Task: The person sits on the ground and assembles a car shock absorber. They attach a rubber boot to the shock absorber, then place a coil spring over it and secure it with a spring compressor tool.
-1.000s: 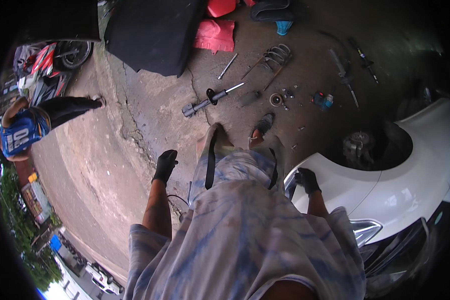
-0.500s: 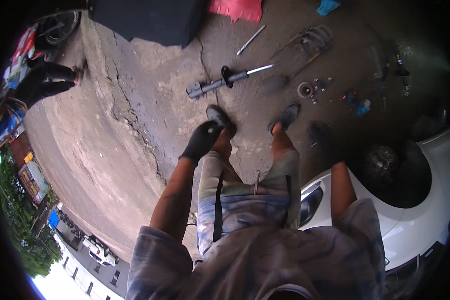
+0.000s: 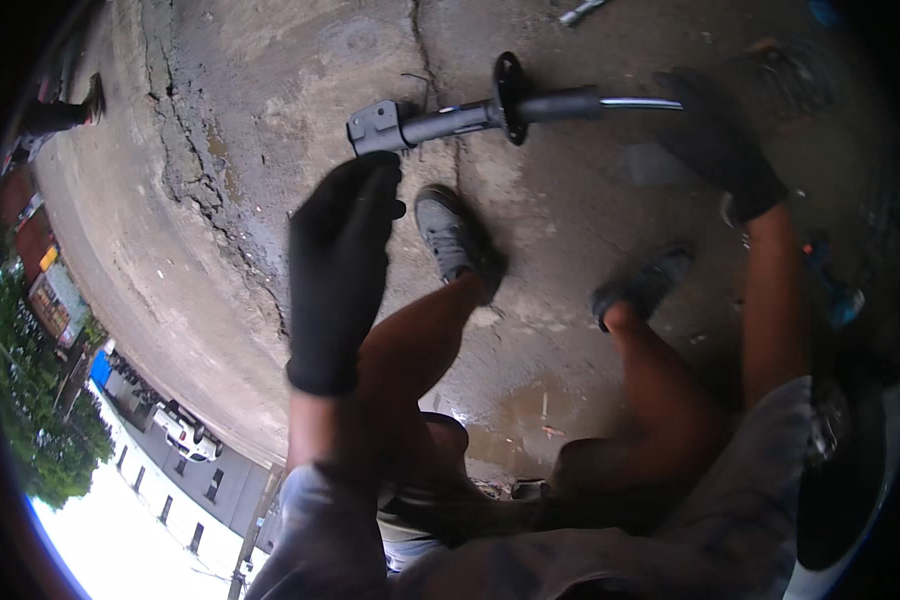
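Left hand (image 3: 342, 265), black-gloved, reaching down, fingers together and slightly curled, just short of strut (image 3: 490, 110) bracket end. Right hand (image 3: 715, 130), gloved, blurred, over strut rod; grip indeterminate. Strut lying flat on concrete (image 3: 220, 200) ahead of shoes (image 3: 455, 235).

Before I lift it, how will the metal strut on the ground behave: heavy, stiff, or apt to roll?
The strut looks like solid metal, so probably stiff and heavy. Its round disc and bracket should stop rolling. The shiny rod end may be slippery in gloves.

Black gloves (image 3: 338, 270), grey strut (image 3: 490, 112), grey shoes (image 3: 452, 235).
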Demonstrator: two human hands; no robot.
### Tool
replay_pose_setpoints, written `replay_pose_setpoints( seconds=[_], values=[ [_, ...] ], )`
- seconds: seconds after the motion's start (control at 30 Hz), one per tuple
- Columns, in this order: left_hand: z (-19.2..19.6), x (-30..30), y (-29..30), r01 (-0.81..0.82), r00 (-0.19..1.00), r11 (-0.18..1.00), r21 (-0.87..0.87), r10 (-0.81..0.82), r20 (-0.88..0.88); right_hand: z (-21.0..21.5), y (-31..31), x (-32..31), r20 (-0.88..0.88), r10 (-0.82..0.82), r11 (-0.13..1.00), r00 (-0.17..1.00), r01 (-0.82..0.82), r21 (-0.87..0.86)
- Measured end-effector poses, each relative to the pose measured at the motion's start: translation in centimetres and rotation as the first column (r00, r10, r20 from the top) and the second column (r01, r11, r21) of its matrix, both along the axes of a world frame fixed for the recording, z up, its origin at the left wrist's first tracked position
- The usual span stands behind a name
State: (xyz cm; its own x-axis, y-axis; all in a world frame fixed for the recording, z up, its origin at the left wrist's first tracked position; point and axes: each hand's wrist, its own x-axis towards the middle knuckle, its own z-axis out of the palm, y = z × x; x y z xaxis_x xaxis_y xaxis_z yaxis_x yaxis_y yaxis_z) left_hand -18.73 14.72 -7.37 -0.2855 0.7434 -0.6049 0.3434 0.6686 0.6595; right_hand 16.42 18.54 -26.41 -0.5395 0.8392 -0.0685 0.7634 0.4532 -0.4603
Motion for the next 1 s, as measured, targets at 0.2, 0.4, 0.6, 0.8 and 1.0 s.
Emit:
replay_pose_setpoints(
  seconds=[0.2,0.4,0.6,0.8,1.0],
  values=[
    [1.2,-0.5,1.0,0.062,0.995,0.935,0.35,-0.032,-0.091,-4.4,-0.7,-0.8,0.184,0.058,0.995,0.981,-0.042,-0.09],
    [2.8,-2.0,-0.1,0.206,0.949,0.843,0.498,-0.049,-0.31,-3.2,3.6,2.7,0.102,0.098,0.939,0.99,-0.058,-0.338],
    [3.0,-0.4,0.2,0.186,0.982,0.763,0.619,-0.165,-0.091,-1.2,5.4,3.3,0.22,0.147,0.907,0.964,-0.043,-0.419],
    [2.6,1.9,2.4,0.752,0.656,0.636,0.171,-0.701,-0.279,-1.4,5.0,4.9,0.235,0.23,0.91,0.944,-0.123,-0.397],
    [-15.8,-3.1,3.8,0.989,0.134,0.15,-0.016,-0.922,-0.363,-5.5,3.4,2.2,0.437,0.199,0.929,0.877,-0.028,-0.368]
  ],
)
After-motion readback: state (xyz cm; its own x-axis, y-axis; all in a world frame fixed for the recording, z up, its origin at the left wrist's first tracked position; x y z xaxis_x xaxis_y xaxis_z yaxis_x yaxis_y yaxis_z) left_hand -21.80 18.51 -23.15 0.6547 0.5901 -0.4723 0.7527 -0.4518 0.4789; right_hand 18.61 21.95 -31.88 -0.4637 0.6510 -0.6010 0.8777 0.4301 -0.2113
